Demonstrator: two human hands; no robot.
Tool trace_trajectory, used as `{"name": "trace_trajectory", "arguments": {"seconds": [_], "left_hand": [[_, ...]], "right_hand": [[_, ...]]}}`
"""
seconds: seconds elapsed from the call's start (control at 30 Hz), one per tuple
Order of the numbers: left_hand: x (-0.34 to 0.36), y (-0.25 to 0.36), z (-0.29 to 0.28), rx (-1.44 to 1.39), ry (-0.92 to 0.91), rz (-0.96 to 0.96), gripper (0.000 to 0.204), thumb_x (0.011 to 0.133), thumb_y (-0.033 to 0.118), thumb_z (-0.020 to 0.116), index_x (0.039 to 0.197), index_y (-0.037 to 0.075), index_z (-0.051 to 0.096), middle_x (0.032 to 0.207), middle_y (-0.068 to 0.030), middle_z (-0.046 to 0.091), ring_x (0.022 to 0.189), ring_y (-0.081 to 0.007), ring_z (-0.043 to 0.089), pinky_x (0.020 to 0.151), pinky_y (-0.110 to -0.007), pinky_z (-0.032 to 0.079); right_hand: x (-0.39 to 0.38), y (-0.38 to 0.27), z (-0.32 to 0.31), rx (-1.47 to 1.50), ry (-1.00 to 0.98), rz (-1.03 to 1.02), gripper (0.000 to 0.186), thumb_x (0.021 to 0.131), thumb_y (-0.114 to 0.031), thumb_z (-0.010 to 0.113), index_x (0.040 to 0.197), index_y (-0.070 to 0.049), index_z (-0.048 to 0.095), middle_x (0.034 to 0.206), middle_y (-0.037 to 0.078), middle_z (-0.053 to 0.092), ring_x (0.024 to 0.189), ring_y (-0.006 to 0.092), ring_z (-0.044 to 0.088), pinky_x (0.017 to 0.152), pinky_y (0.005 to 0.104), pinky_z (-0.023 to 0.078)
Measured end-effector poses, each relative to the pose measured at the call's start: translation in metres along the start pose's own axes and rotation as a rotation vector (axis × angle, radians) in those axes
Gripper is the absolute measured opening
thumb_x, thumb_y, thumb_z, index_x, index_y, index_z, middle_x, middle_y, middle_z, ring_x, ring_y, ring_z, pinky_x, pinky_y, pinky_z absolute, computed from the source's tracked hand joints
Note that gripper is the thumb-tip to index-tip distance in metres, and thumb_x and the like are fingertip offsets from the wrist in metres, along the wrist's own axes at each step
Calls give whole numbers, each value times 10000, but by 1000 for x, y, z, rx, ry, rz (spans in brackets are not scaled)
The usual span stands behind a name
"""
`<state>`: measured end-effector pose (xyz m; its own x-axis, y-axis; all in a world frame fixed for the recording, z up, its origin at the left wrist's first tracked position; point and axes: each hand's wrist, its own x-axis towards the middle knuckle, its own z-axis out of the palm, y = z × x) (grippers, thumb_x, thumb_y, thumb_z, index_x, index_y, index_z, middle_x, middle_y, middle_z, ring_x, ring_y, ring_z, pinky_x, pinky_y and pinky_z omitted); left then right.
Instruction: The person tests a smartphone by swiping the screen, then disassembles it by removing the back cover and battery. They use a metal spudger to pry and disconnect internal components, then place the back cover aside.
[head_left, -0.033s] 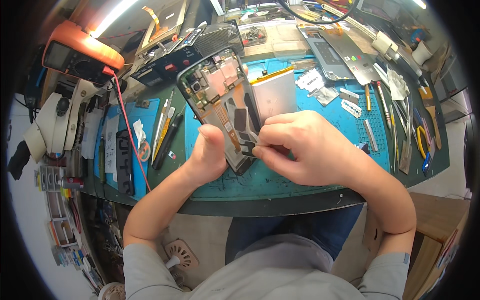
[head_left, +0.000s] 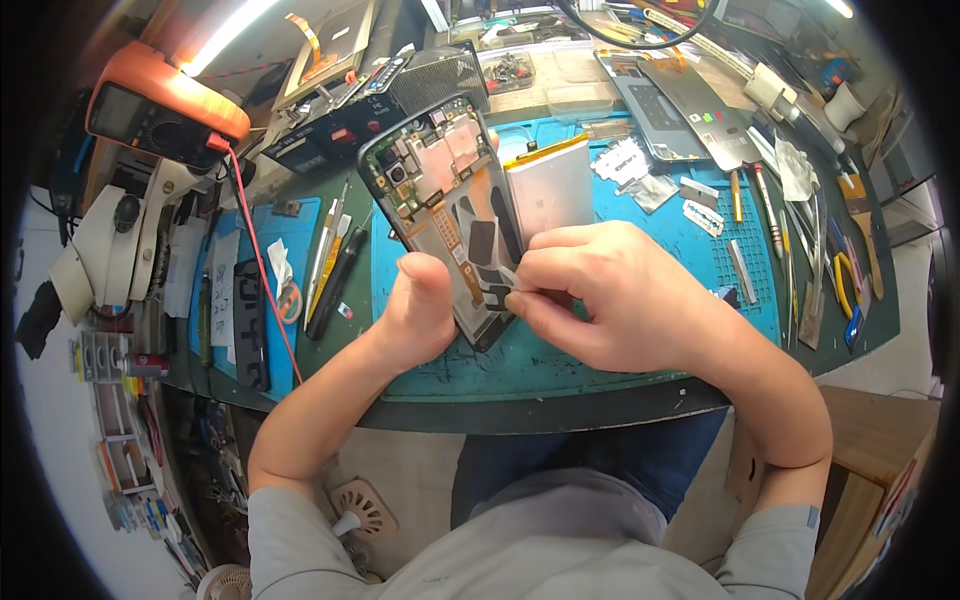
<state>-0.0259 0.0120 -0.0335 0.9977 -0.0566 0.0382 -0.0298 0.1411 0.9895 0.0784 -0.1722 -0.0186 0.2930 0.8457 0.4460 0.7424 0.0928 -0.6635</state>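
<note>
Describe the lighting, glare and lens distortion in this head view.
Head view: a bright light strip at the top left blows out to white; the fisheye bends the bench edge and leaves black corners; the opened phone and both hands, left and right, are evenly lit and sharp.

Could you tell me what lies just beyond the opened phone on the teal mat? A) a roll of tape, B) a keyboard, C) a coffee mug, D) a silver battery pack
D: a flat silver battery pack lies beside the opened phone, which the left hand steadies.
</note>
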Motion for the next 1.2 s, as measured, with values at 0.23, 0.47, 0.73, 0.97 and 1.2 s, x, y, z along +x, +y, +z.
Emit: {"name": "trace_trajectory", "arguments": {"seconds": [0.23, 0.47, 0.73, 0.97, 1.2], "left_hand": [[-1, -4, -1, -27, -3, 10, 1066, 785, 867, 421, 1337, -41, 502, 1151, -133, 648, 1051, -199, 645, 873, -341, 554], [0, -1, 2, -32, 50, 3, 1058, 798, 857, 436, 1354, -42, 486, 1186, -144, 638, 1076, -208, 642, 887, -345, 553], [0, 5, -5, 51, -80, -68, 1032, 879, 808, 396, 1545, 40, 220, 1467, -152, 445, 1300, -244, 516, 1066, -412, 465], [1, 5, -3, 34, -74, -74, 1021, 892, 795, 410, 1540, 27, 227, 1466, -158, 445, 1312, -248, 508, 1075, -412, 456], [0, 4, -4, 48, -79, -52, 999, 913, 773, 411, 1550, 31, 209, 1476, -156, 436, 1326, -246, 494, 1085, -418, 441]], "right_hand": [[-1, -7, 3, -25, 30, 36, 179, 838, -195, 763, 804, -56, 656, 743, 70, 610, 580, 225, 598, 530, 349, 474], [-2, 0, 15, 15, 121, 56, 279, 783, -155, 821, 714, -51, 572, 648, 58, 586, 565, 208, 592, 511, 334, 459], [1, -5, 0, -30, 25, 137, 213, 800, -154, 759, 715, -41, 601, 682, 111, 629, 683, 317, 648, 635, 409, 522], [1, 2, -1, -72, 131, 10, 271, 802, -109, 778, 691, -48, 538, 641, 58, 543, 603, 237, 584, 532, 358, 449], [0, -2, -5, -136, 92, 59, 214, 816, -123, 746, 710, -45, 577, 674, 90, 590, 644, 278, 612, 581, 390, 479]]}}
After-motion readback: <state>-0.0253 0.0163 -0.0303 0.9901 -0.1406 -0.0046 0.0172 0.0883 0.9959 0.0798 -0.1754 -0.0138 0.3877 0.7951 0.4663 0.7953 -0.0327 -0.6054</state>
